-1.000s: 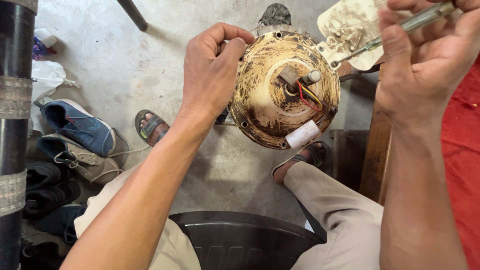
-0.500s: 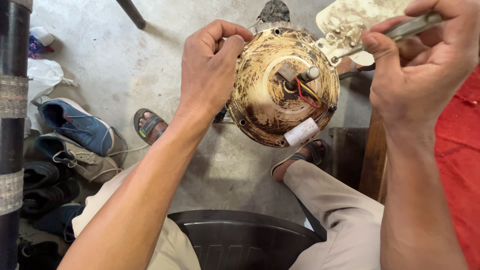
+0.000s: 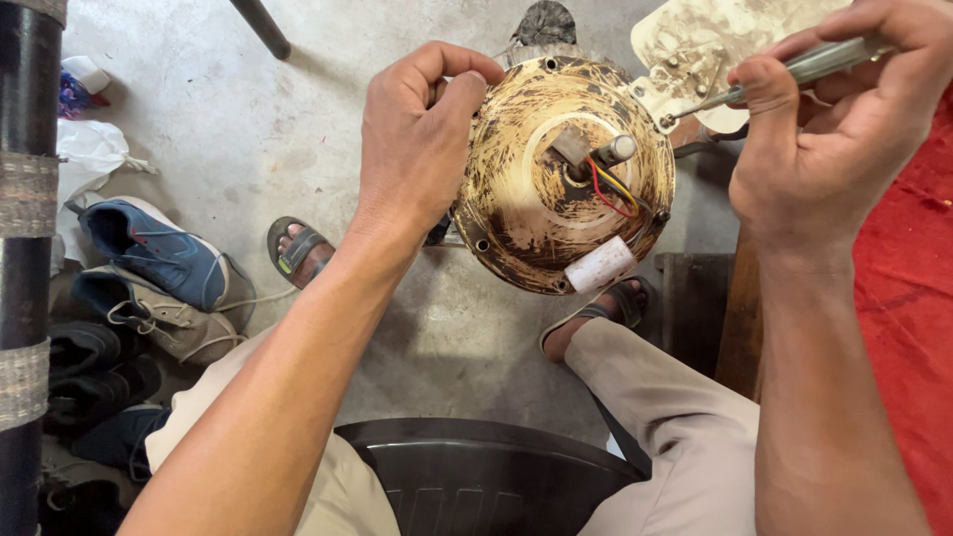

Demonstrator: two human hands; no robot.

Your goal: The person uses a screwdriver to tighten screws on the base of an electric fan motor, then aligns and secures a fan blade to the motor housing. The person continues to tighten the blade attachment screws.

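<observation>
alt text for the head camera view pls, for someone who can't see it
Seen from above, a seated person's left hand grips the rim of a round, rusty ceiling fan motor, while the right hand holds a screwdriver to a screw on a dirty white blade bracket. Shoes lie on the concrete floor at left.

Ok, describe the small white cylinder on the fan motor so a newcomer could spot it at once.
Start at the round, rusty motor housing gripped by the left hand. Follow its face down to the lower right rim, below the red and yellow wires. The white cylinder lies there, the only clean, pale part on that stained disc.
</observation>
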